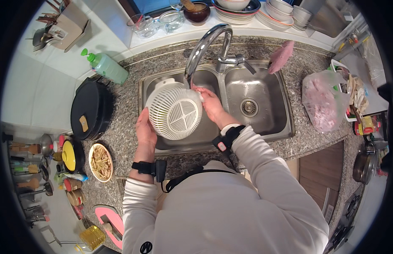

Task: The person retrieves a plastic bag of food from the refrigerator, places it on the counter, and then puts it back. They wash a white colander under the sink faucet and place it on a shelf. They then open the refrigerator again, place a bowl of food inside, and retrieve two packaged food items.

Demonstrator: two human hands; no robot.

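Observation:
A white plastic colander [183, 116] is held tilted over the left basin of a stainless steel double sink [223, 95], its slotted bottom facing up toward me. My left hand [146, 127] grips its left rim. At its upper right edge, my right hand [211, 103] is closed around something small and whitish, mostly hidden by the fingers. The spout of the chrome faucet [196, 54] comes down just behind the colander's top right edge; whether water runs cannot be told. Something green shows faintly through the slots.
Left of the sink stand a pump bottle [110, 68], a black electric pan [90, 109] and a bowl of food strips [101, 162]. A pink cloth [281, 57] lies behind the right basin. A plastic bag of pinkish contents [323, 101] sits to the right. Stacked dishes [236, 14] line the sill.

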